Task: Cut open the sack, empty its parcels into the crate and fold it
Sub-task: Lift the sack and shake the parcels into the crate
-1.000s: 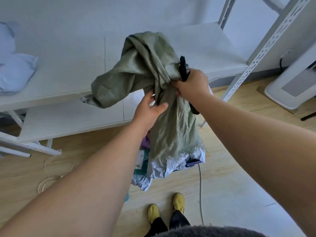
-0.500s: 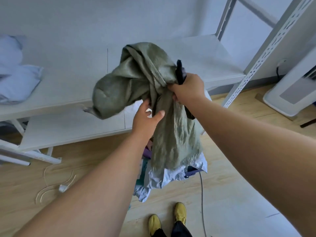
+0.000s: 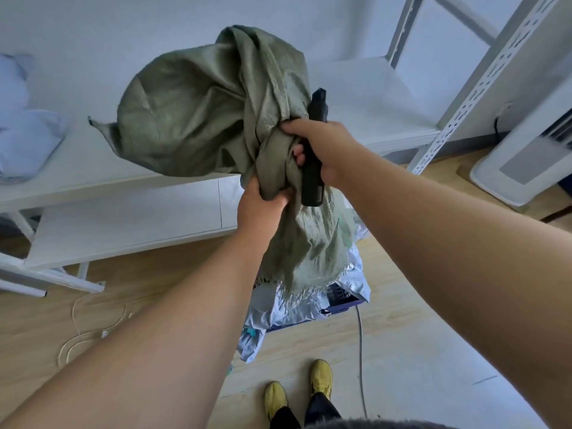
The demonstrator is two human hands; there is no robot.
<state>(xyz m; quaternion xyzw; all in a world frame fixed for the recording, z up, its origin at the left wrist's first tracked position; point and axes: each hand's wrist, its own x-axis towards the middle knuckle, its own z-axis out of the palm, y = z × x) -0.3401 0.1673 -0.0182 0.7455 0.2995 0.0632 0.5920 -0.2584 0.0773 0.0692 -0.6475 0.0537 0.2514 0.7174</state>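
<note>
Green sack — held aloft, now bunched tighter. Left hand, open a second ago, grips its gathered neck; right hand clutches sack plus black cutter. Parcels lie below — emptying likely done, folding next.

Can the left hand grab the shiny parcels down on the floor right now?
Probably not yet. The left hand grips the green sack, held up high, and the silver parcels lie below, partly behind the hanging sack. It would have to let go and reach down.
</note>
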